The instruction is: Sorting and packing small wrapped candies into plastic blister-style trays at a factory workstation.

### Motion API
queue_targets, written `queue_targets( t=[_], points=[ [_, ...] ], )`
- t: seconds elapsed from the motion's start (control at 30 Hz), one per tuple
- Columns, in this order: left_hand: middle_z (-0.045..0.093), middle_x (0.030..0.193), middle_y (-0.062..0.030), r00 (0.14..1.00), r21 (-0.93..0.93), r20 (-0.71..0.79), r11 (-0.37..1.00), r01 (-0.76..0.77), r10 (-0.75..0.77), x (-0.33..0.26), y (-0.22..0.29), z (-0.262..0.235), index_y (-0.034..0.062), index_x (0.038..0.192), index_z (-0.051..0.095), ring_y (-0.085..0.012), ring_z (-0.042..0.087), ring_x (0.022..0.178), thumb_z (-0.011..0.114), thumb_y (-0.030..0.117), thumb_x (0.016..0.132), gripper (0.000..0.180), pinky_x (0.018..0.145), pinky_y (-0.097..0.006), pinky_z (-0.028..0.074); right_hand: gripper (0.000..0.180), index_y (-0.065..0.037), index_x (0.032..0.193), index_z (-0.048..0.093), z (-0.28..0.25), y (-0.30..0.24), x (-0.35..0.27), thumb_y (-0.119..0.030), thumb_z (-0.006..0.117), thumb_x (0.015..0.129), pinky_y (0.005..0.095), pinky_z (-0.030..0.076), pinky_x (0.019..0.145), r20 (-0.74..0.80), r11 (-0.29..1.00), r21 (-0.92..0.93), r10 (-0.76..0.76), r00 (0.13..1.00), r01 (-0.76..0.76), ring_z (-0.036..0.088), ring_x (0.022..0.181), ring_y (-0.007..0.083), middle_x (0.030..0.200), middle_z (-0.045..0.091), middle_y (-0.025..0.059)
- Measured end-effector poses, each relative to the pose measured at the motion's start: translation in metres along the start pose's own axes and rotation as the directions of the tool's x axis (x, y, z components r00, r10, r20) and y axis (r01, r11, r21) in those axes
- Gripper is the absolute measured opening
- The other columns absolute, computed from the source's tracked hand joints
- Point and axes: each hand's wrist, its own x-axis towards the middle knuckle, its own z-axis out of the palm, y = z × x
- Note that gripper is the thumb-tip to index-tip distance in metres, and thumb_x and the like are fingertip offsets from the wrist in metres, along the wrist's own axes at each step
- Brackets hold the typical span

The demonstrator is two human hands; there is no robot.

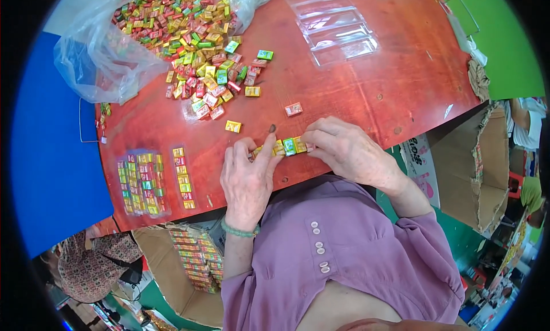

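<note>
Packet row (pixel 289 146) between fingers (pixel 267 152), heap (pixel 195 16) (partly bagged) beyond, clear trays (pixel 337 28)

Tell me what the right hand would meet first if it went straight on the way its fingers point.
Most likely the row of small boxes, whose end the right hand seems to touch, with the left hand next beyond it. Depth is hard to judge here.

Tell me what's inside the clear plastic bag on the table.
Inside the clear plastic bag is a heap of small packs, mostly red, yellow and green, with more on the red table. Whatever lies under the top layer is covered.
</note>
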Motion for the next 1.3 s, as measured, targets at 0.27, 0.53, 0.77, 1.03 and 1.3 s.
queue_targets(
  t=[0.27, 0.53, 0.77, 1.03, 1.3],
  points=[
    [0.053, 0.102, -0.0076, 0.999, -0.006, 0.037, 1.000, 0.008, -0.008, -0.004, 0.000, -0.002, 0.0153, 0.127, 0.072, -0.0258, 0.057, 0.090, 0.082, 0.022, 0.084, 0.044, 0.073, -0.041, 0.053, 0.041, -0.001, 0.124, 0.066, 0.002, 0.005, -0.006, -0.008, 0.078, 0.085, 0.0424, 0.056, 0.090, -0.104, 0.998, -0.032, -0.061, 0.993, 0.058, 0.065, 0.108, 0.0334, 0.116, 0.065, 0.0154],
    [0.055, 0.102, -0.0087, 0.999, -0.028, 0.035, 0.999, -0.021, 0.022, -0.002, 0.002, 0.001, 0.0144, 0.128, 0.072, -0.0269, 0.057, 0.089, 0.082, 0.017, 0.082, 0.047, 0.074, -0.041, 0.052, 0.043, 0.001, 0.123, 0.066, 0.010, -0.002, 0.009, -0.011, 0.079, 0.083, 0.0424, 0.056, 0.089, -0.047, 0.997, -0.047, -0.071, 0.996, 0.068, 0.064, 0.105, 0.0336, 0.117, 0.062, 0.0161],
    [0.054, 0.105, -0.0088, 0.999, 0.019, 0.021, 0.999, -0.050, 0.049, -0.007, 0.002, 0.003, 0.0141, 0.124, 0.073, -0.0276, 0.055, 0.087, 0.078, 0.025, 0.089, 0.037, 0.073, -0.043, 0.051, 0.038, 0.001, 0.120, 0.067, 0.022, 0.000, 0.004, -0.011, 0.077, 0.085, 0.0403, 0.055, 0.086, -0.054, 0.978, -0.166, -0.139, 0.989, 0.128, 0.060, 0.099, 0.0311, 0.111, 0.061, 0.0133],
    [0.055, 0.101, -0.0081, 0.998, -0.013, -0.004, 0.998, -0.069, 0.069, 0.028, 0.027, -0.002, 0.0141, 0.122, 0.074, -0.0270, 0.056, 0.087, 0.077, 0.025, 0.090, 0.034, 0.072, -0.042, 0.051, 0.035, 0.000, 0.119, 0.067, -0.013, 0.007, -0.002, -0.010, 0.076, 0.086, 0.0416, 0.054, 0.087, -0.142, 0.988, -0.106, -0.123, 0.982, 0.109, 0.060, 0.101, 0.0329, 0.110, 0.061, 0.0140],
    [0.057, 0.096, -0.0099, 0.959, -0.067, -0.172, 0.968, -0.240, 0.226, 0.143, 0.060, 0.038, 0.0134, 0.117, 0.074, -0.0295, 0.060, 0.089, 0.074, 0.025, 0.093, 0.026, 0.073, -0.044, 0.051, 0.031, -0.001, 0.119, 0.068, -0.101, 0.066, 0.021, -0.010, 0.073, 0.090, 0.0444, 0.054, 0.088, -0.291, 0.957, -0.284, -0.151, 0.945, 0.065, 0.064, 0.103, 0.0350, 0.109, 0.062, 0.0153]
  ],
)
